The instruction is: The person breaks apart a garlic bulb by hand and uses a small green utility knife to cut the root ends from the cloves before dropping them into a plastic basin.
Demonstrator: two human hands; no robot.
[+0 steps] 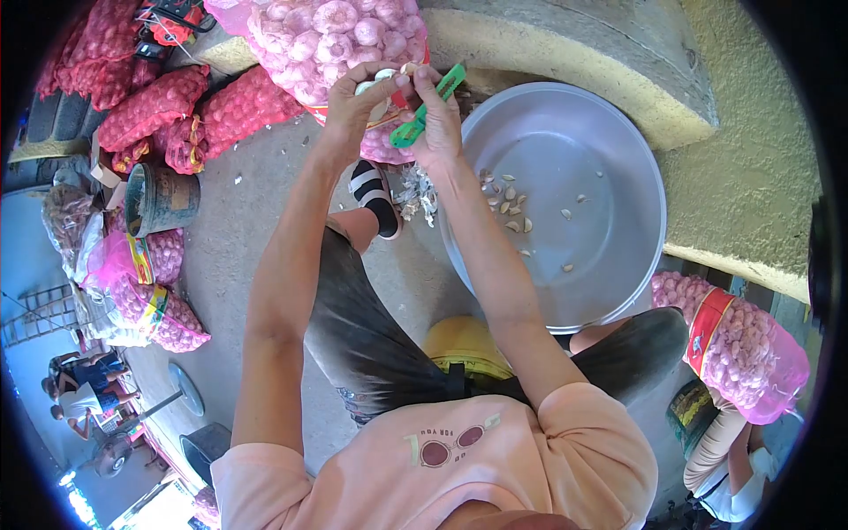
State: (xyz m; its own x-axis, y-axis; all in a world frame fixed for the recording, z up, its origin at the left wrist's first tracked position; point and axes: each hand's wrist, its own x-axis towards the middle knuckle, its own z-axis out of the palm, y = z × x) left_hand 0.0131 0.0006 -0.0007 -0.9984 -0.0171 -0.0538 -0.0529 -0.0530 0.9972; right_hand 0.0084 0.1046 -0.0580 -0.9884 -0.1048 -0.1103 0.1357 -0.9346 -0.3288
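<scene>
My left hand (360, 99) is closed around pale garlic cloves (364, 87), which show between its fingers. Close beside it, my right hand (437, 124) grips a green utility knife (407, 133) lying slantwise across the palm. The fingertips of both hands nearly meet near a small pale piece; whether it is a clove cannot be made out. Behind the hands stands a large mesh sack of garlic bulbs (331, 44). Below and right of my right hand, a wide grey basin (632, 256) holds several loose cloves (512, 208).
Papery garlic skins (422, 190) lie by my foot (375, 196). Red mesh sacks (243, 110) and a dark bucket (163, 201) stand at left. A concrete ledge (609, 53) runs behind the basin. Another garlic sack (738, 344) and a seated person (729, 459) are at right.
</scene>
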